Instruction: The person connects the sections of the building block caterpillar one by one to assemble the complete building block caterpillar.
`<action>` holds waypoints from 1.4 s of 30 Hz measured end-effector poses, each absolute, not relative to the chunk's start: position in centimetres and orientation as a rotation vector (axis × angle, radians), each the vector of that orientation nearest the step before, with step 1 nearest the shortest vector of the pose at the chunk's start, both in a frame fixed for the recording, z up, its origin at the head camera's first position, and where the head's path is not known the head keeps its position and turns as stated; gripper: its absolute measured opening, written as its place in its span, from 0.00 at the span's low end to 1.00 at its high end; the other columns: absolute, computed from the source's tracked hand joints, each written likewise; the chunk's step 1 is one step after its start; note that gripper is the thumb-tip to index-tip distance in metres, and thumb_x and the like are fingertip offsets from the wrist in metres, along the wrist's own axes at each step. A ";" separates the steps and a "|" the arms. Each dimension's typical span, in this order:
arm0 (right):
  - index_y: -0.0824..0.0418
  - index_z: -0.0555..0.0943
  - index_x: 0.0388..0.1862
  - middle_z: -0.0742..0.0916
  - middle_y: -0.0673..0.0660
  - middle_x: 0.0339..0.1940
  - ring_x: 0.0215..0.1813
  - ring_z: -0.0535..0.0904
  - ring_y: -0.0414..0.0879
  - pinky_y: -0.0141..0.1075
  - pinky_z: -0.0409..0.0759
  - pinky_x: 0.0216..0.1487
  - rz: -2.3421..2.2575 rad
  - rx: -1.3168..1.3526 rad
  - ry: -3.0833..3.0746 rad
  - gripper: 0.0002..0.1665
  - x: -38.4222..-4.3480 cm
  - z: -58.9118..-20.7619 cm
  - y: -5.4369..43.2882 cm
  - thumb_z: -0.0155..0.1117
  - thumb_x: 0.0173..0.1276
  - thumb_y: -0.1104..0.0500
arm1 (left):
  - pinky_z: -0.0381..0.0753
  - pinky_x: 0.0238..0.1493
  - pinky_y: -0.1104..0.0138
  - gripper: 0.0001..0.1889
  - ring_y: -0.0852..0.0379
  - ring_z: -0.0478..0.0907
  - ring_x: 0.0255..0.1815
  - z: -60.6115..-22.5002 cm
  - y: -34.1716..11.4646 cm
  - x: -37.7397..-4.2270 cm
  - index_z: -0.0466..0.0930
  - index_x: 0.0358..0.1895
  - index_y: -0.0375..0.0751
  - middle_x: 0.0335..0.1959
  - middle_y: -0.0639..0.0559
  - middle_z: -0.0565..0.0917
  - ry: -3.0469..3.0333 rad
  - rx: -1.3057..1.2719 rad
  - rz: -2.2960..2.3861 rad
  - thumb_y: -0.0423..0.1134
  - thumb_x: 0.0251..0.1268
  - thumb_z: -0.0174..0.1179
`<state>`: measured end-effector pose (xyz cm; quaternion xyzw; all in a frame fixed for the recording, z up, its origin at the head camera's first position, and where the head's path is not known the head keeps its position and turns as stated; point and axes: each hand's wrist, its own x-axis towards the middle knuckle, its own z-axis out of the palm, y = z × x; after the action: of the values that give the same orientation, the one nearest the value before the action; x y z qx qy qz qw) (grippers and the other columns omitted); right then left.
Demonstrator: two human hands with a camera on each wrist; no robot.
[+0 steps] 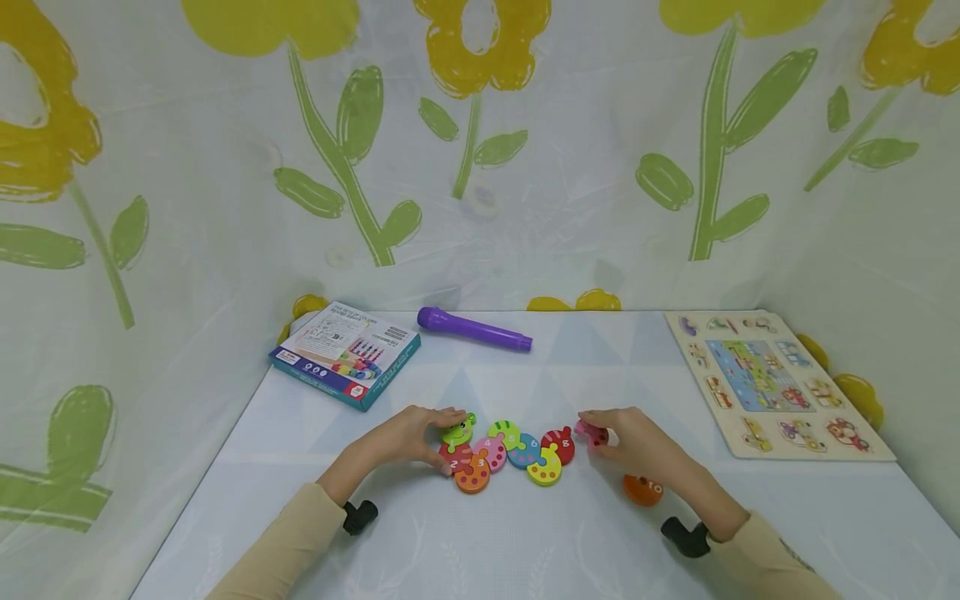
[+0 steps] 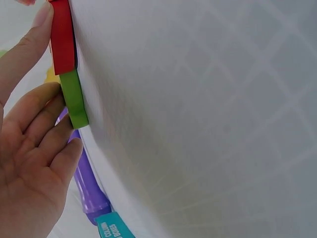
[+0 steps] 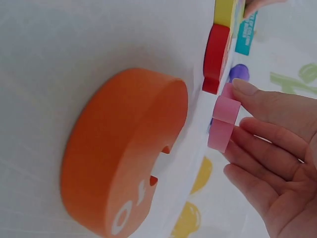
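Observation:
A number caterpillar puzzle lies joined on the table: a green smiling head [image 1: 457, 431], a red piece with a 2 [image 1: 454, 457], and a zigzag of coloured discs ending in a red piece with an 8 [image 1: 558, 446]. My left hand [image 1: 406, 437] holds the head end, thumb at the red piece and fingers at the green head [image 2: 74, 99]. Between thumb and fingers, my right hand [image 1: 637, 442] pinches a pink puzzle piece [image 3: 224, 123], slightly right of the red 8 piece. Nearer me lies an orange piece marked 10 [image 1: 642, 490], apart from the chain.
A flat boxed game [image 1: 345, 354] lies at the back left, with a purple toy microphone [image 1: 474, 329] beside it. On the right rests a wooden picture puzzle board [image 1: 780, 386]. A flower-printed curtain [image 1: 570, 167] rises behind the table.

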<state>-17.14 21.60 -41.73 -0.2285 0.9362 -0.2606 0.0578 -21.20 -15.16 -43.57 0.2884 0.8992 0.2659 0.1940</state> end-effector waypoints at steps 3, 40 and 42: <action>0.66 0.79 0.59 0.87 0.52 0.42 0.39 0.77 0.43 0.36 0.84 0.45 -0.776 -0.664 2.841 0.29 -17.3 -41.6 21.3 0.73 0.57 0.66 | 0.64 0.69 0.53 0.43 0.51 0.59 0.73 -43.5 -15.2 -21.2 0.68 0.70 0.51 0.71 0.55 0.67 2.521 0.808 0.745 0.46 0.46 0.76; 0.67 0.78 0.60 0.83 0.61 0.57 0.59 0.79 0.55 0.43 0.81 0.53 -0.626 -1.008 2.673 0.28 -20.4 -41.9 20.4 0.72 0.59 0.66 | 0.64 0.69 0.53 0.43 0.50 0.60 0.73 -43.4 -15.1 -21.1 0.68 0.70 0.51 0.71 0.53 0.67 2.518 0.775 0.753 0.45 0.45 0.76; 0.66 0.78 0.60 0.83 0.60 0.57 0.59 0.78 0.55 0.43 0.80 0.53 -0.616 -1.004 2.673 0.28 -20.4 -42.0 20.4 0.72 0.59 0.66 | 0.64 0.69 0.53 0.43 0.50 0.60 0.73 -43.4 -15.1 -21.1 0.68 0.70 0.50 0.71 0.53 0.67 2.517 0.781 0.754 0.45 0.45 0.76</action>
<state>-20.38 20.40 -42.04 -0.3417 0.9095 -0.2095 0.1100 -21.13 -15.06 -43.40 0.2793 0.8999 0.2694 0.1988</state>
